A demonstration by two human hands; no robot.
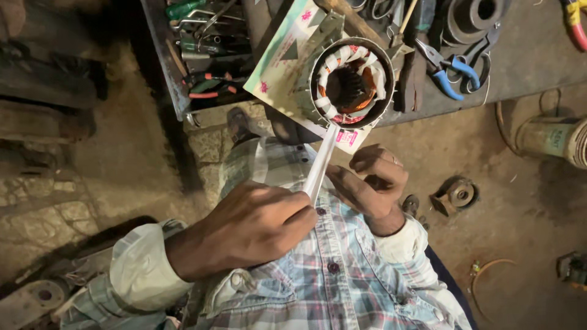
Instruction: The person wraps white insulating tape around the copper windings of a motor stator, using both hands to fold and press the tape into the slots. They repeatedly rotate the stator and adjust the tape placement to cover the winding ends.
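Note:
A round motor stator (351,82) with copper windings bound in white tape rests on a printed paper sheet (284,61) at the edge of a low bench. A long white tape strip (322,160) runs taut from the stator's near rim down to my left hand (254,226). That hand is closed on the strip's lower end, in front of my checked shirt. My right hand (373,180) sits just right of the strip with its fingers curled; I see nothing inside it.
A tray of screwdrivers and pliers (208,49) stands left of the stator. Blue-handled pliers (449,73), scissors and black rings (471,15) lie on the dark bench to its right. A small metal part (455,194) and a pale cylinder (550,137) sit on the dirt floor.

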